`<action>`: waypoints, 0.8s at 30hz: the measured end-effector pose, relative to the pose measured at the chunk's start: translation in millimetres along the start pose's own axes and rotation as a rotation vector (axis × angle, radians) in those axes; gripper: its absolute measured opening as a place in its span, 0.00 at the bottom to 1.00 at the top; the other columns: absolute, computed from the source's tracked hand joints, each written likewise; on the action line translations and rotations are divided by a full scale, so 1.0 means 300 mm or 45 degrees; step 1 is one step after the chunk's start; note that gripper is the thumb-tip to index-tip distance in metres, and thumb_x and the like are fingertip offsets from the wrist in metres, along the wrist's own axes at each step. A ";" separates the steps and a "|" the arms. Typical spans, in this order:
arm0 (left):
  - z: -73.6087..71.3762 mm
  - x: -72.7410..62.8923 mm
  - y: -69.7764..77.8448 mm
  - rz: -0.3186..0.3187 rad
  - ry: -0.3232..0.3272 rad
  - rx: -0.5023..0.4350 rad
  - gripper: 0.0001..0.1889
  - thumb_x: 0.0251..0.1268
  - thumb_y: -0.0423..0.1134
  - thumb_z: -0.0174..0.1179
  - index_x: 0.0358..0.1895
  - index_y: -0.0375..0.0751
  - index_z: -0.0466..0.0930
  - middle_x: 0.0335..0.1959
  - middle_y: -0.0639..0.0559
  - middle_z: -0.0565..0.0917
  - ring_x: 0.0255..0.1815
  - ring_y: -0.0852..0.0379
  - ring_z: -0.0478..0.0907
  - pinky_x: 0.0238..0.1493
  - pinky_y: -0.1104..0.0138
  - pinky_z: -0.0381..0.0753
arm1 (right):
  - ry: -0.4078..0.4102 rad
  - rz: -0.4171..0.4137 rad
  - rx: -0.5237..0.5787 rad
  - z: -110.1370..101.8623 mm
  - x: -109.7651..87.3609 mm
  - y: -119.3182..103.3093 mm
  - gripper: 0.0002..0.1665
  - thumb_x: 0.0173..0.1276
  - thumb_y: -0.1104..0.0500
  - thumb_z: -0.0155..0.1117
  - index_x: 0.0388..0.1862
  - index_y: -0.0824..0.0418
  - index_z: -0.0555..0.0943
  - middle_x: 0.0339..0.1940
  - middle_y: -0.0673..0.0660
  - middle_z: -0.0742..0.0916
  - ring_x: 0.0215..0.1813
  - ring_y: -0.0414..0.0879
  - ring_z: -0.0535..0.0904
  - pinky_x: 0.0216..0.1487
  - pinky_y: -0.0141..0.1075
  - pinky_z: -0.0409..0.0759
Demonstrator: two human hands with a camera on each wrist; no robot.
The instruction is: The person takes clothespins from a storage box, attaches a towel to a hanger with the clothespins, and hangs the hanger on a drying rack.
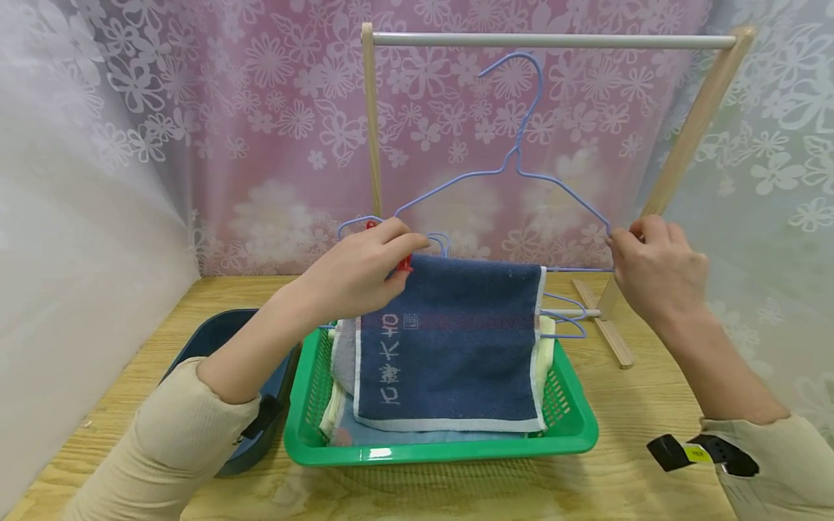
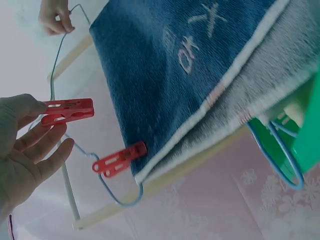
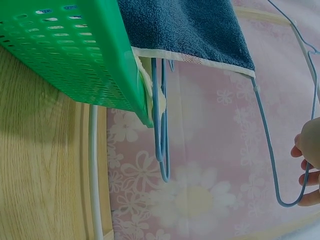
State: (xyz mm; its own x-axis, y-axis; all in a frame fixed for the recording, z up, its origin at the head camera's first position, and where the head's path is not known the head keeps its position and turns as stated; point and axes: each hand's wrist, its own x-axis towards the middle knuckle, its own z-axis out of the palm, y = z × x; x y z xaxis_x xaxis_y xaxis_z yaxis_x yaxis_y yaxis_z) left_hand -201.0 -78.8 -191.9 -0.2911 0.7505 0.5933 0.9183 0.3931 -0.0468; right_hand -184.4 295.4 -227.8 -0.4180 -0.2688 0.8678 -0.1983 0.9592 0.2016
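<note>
A dark blue towel (image 1: 456,340) with a white border and pale lettering hangs folded over the lower bar of a blue wire hanger (image 1: 449,187). My right hand (image 1: 661,271) grips the hanger's right corner. At the towel's left end, my left hand (image 1: 355,268) pinches a red clothespin (image 2: 67,110) between thumb and fingers. This clothespin stands apart from the towel in the left wrist view. A second red clothespin (image 2: 120,159) is clipped on the towel's upper edge near the hanger's other corner. The head view partly hides both clothespins behind my left hand.
Below the towel sits a green basket (image 1: 443,454) with folded cloths and several blue hangers (image 1: 567,335). A dark blue bin (image 1: 218,329) stands to its left. Behind rises a wooden rack with a metal rail (image 1: 554,41); its foot (image 1: 606,329) rests on the table.
</note>
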 end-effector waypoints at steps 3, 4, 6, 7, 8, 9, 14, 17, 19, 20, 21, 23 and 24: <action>0.013 0.037 0.012 -0.058 0.001 -0.043 0.17 0.57 0.27 0.56 0.52 0.35 0.75 0.39 0.45 0.75 0.25 0.57 0.68 0.27 0.68 0.69 | -0.011 0.000 0.002 -0.004 -0.001 -0.001 0.05 0.62 0.64 0.58 0.32 0.65 0.80 0.32 0.66 0.76 0.30 0.65 0.71 0.11 0.60 0.63; 0.017 0.049 0.015 -0.076 0.003 -0.057 0.17 0.57 0.28 0.56 0.52 0.36 0.75 0.39 0.46 0.75 0.24 0.57 0.67 0.25 0.68 0.68 | -0.010 -0.001 0.003 -0.004 -0.001 -0.001 0.05 0.62 0.64 0.58 0.32 0.65 0.80 0.32 0.66 0.76 0.30 0.65 0.71 0.11 0.60 0.63; 0.021 0.071 0.020 -0.104 0.005 -0.072 0.17 0.58 0.28 0.56 0.53 0.36 0.75 0.40 0.46 0.75 0.23 0.56 0.67 0.23 0.67 0.66 | -0.007 -0.003 0.006 -0.006 0.000 -0.001 0.05 0.62 0.64 0.58 0.32 0.65 0.80 0.32 0.66 0.76 0.29 0.65 0.71 0.11 0.60 0.63; 0.022 0.083 0.024 -0.118 0.005 -0.078 0.17 0.59 0.29 0.56 0.53 0.37 0.75 0.41 0.46 0.76 0.23 0.56 0.67 0.23 0.67 0.65 | -0.005 -0.003 0.007 -0.006 0.000 -0.001 0.05 0.62 0.64 0.58 0.32 0.65 0.80 0.32 0.66 0.76 0.29 0.65 0.71 0.11 0.60 0.63; 0.023 0.096 0.027 -0.135 -0.001 -0.083 0.17 0.59 0.29 0.56 0.53 0.37 0.75 0.41 0.47 0.76 0.23 0.56 0.67 0.22 0.67 0.65 | -0.003 -0.004 0.006 -0.007 0.001 -0.001 0.05 0.62 0.64 0.58 0.32 0.65 0.80 0.32 0.66 0.76 0.29 0.65 0.71 0.11 0.60 0.63; 0.024 0.109 0.030 -0.148 -0.006 -0.088 0.17 0.59 0.29 0.56 0.54 0.38 0.75 0.42 0.47 0.76 0.23 0.56 0.67 0.23 0.66 0.65 | -0.003 -0.003 0.004 -0.008 0.001 0.000 0.05 0.62 0.64 0.58 0.32 0.65 0.80 0.32 0.66 0.76 0.29 0.65 0.71 0.11 0.60 0.63; 0.036 0.168 0.048 -0.147 -0.006 -0.091 0.18 0.59 0.29 0.56 0.54 0.37 0.75 0.41 0.47 0.77 0.26 0.55 0.68 0.26 0.66 0.66 | 0.008 -0.003 0.003 -0.004 0.006 -0.003 0.04 0.61 0.65 0.58 0.31 0.65 0.80 0.31 0.66 0.77 0.29 0.64 0.72 0.11 0.59 0.64; 0.057 0.198 0.061 -0.081 0.025 -0.059 0.17 0.59 0.28 0.55 0.53 0.37 0.76 0.39 0.46 0.77 0.25 0.55 0.69 0.26 0.67 0.67 | 0.024 -0.011 -0.002 -0.002 0.008 -0.003 0.03 0.61 0.66 0.59 0.31 0.65 0.79 0.31 0.66 0.77 0.28 0.65 0.72 0.11 0.59 0.64; 0.077 0.216 0.071 -0.036 0.034 -0.027 0.16 0.60 0.28 0.53 0.52 0.38 0.77 0.39 0.47 0.77 0.22 0.56 0.68 0.25 0.67 0.67 | 0.032 -0.019 -0.005 0.000 0.008 -0.003 0.03 0.61 0.66 0.59 0.31 0.66 0.79 0.31 0.66 0.77 0.28 0.65 0.72 0.10 0.59 0.64; 0.087 0.226 0.077 -0.018 0.031 -0.011 0.16 0.61 0.28 0.52 0.52 0.39 0.77 0.38 0.47 0.77 0.22 0.56 0.68 0.24 0.68 0.67 | 0.037 -0.022 -0.005 0.001 0.008 -0.003 0.03 0.61 0.66 0.59 0.32 0.66 0.79 0.31 0.66 0.77 0.28 0.65 0.72 0.10 0.59 0.64; 0.098 0.236 0.082 -0.004 0.023 0.004 0.16 0.62 0.27 0.50 0.52 0.39 0.77 0.38 0.47 0.77 0.21 0.56 0.67 0.23 0.68 0.66 | 0.043 -0.023 -0.005 0.002 0.008 -0.003 0.03 0.61 0.66 0.59 0.32 0.66 0.79 0.31 0.66 0.77 0.28 0.65 0.72 0.10 0.60 0.64; 0.124 0.254 0.091 0.018 0.008 0.025 0.17 0.62 0.27 0.47 0.52 0.41 0.78 0.39 0.48 0.78 0.20 0.57 0.66 0.23 0.68 0.65 | 0.046 -0.023 -0.004 0.003 0.008 -0.003 0.04 0.61 0.66 0.59 0.32 0.66 0.80 0.31 0.66 0.77 0.28 0.65 0.71 0.10 0.60 0.64; 0.137 0.263 0.095 0.024 0.000 0.031 0.17 0.63 0.27 0.46 0.52 0.41 0.78 0.39 0.49 0.78 0.20 0.57 0.65 0.22 0.69 0.64 | 0.047 -0.024 -0.003 0.004 0.008 -0.003 0.04 0.61 0.65 0.59 0.32 0.66 0.80 0.31 0.66 0.77 0.28 0.65 0.71 0.10 0.60 0.63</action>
State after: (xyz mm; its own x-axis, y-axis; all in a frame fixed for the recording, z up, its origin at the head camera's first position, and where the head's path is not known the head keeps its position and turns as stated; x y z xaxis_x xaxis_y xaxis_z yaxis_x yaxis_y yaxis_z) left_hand -208.8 13.4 -179.6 -0.2737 0.7580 0.5920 0.9168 0.3918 -0.0778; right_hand -186.2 293.7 -226.3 -0.3812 -0.2836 0.8799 -0.2037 0.9542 0.2193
